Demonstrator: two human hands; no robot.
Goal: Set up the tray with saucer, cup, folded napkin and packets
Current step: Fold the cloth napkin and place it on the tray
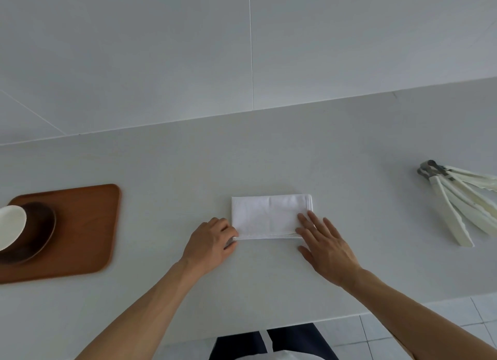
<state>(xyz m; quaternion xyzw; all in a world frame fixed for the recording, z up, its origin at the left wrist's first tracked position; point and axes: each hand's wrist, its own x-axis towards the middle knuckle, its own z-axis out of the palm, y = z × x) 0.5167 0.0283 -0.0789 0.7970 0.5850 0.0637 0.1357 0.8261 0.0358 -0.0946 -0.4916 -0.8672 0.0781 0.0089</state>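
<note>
A white napkin (265,214) lies folded into a rectangle on the white counter, in the middle of the view. My left hand (212,241) pinches its near left corner. My right hand (326,245) lies flat with fingers spread, pressing the napkin's near right corner. At the far left a brown wooden tray (88,225) holds a dark brown saucer (40,241) with a cream-lipped cup (12,226) standing on it, partly cut off by the frame edge. No packets are in sight.
Several white tongs (454,203) with grey metal hinges lie fanned out at the right. The white wall rises behind the counter (269,157). The counter's front edge runs near my body, with tiled floor (403,330) below.
</note>
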